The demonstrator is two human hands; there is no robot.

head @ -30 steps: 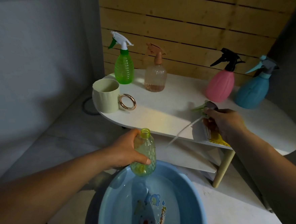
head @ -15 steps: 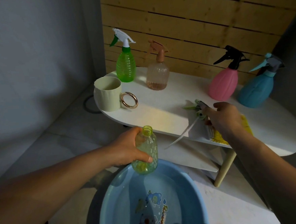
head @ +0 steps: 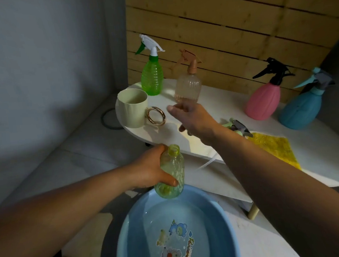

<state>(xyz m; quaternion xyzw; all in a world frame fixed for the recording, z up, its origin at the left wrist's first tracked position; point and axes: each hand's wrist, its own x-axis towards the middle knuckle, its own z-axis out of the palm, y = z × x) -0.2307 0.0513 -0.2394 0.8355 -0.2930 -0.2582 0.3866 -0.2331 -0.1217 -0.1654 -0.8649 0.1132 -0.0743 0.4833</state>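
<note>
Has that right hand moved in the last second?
Yes. The right hand left the spray head by the yellow cloth and moved left along the table, now open near the cream mug.

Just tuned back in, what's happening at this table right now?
A person's left hand grips an uncapped yellow-green bottle just above the far rim of a blue basin that appears to hold water. A loose spray head lies on the white table beside a yellow cloth. The right hand, open and holding nothing, reaches over the table near the cream mug.
</note>
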